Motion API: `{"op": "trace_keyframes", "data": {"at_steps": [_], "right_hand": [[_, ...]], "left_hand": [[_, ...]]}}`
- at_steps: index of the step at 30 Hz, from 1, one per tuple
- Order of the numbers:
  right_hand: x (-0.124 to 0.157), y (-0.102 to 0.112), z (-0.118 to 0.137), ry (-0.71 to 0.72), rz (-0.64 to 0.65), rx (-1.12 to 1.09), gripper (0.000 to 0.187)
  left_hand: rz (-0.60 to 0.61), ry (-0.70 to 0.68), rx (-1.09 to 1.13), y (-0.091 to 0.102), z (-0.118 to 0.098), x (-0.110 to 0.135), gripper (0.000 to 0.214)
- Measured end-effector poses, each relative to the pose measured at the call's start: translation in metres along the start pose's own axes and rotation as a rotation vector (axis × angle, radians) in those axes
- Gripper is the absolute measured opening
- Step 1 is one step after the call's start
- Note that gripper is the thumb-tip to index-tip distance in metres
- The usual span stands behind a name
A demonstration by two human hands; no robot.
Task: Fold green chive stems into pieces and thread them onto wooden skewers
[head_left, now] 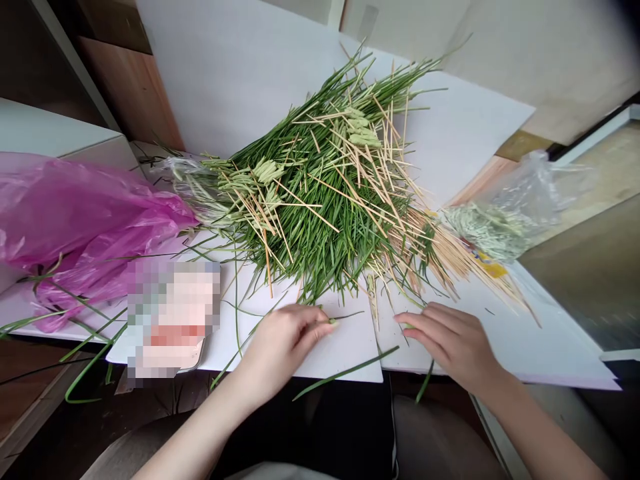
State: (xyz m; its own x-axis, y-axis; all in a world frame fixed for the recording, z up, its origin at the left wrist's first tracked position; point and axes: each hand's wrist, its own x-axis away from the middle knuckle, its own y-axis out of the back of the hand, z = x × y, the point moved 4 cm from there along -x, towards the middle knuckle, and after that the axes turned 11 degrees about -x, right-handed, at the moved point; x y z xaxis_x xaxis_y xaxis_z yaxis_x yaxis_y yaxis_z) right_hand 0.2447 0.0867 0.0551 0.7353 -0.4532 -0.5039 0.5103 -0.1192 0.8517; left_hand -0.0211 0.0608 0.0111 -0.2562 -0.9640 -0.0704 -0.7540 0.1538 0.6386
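A large heap of green chives (330,227) lies across the middle of the white table, with bamboo skewers (390,177) scattered over it. My left hand (280,347), at the near edge of the heap, pinches a chive whose thin end sticks out to the right. Facing it, my right hand (453,340) has thumb and fingers closed on a bit of green chive. Between and below both hands, a loose chive blade (350,372) lies over the table edge. Folded chive bundles (363,127) rest on top of the heap, some beside skewers.
A pink plastic bag (90,233) fills the left side, beside a blurred-out phone-like object (175,313). At right, a clear bag (505,213) holds pale green strips near a fan of skewers (450,250). White board (240,73) stands behind the heap.
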Motion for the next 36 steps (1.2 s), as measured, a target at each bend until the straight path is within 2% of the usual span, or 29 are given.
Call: {"op": "trace_keyframes", "data": {"at_steps": [3, 6, 9, 13, 17, 20, 23, 28, 32, 36], "right_hand": [[-0.005, -0.026, 0.007, -0.098, 0.094, -0.145, 0.017], [-0.013, -0.050, 0.013, -0.229, 0.190, -0.265, 0.024], [-0.018, -0.063, 0.013, -0.382, 0.267, -0.360, 0.039], [-0.023, -0.068, 0.015, -0.506, 0.316, -0.443, 0.056], [-0.026, -0.070, 0.029, -0.479, 0.324, -0.585, 0.073], [-0.027, -0.072, 0.038, -0.470, 0.316, -0.684, 0.084], [-0.028, -0.072, 0.039, -0.484, 0.309, -0.708, 0.072], [-0.030, -0.065, 0.031, -0.451, 0.292, -0.677, 0.019], [-0.030, -0.061, 0.026, -0.428, 0.254, -0.619, 0.021], [-0.030, -0.062, 0.024, -0.455, 0.300, -0.568, 0.024]], "left_hand": [[-0.235, -0.043, -0.319, 0.004, 0.018, -0.010, 0.012], [-0.397, -0.097, -0.512, 0.007, 0.027, -0.012, 0.035], [-0.474, -0.095, -0.569, 0.013, 0.026, -0.009, 0.031], [-0.410, -0.095, -0.370, 0.013, 0.012, -0.002, 0.015], [-0.206, -0.230, -0.204, -0.011, -0.013, 0.003, 0.023], [-0.146, -0.291, -0.176, -0.028, -0.022, 0.006, 0.021], [-0.170, -0.294, -0.124, -0.033, -0.021, 0.006, 0.009], [-0.235, -0.256, -0.059, -0.023, -0.012, 0.006, 0.007], [-0.222, -0.234, -0.084, -0.018, -0.010, 0.005, 0.008], [-0.204, -0.211, -0.135, -0.017, -0.009, 0.004, 0.010]]}}
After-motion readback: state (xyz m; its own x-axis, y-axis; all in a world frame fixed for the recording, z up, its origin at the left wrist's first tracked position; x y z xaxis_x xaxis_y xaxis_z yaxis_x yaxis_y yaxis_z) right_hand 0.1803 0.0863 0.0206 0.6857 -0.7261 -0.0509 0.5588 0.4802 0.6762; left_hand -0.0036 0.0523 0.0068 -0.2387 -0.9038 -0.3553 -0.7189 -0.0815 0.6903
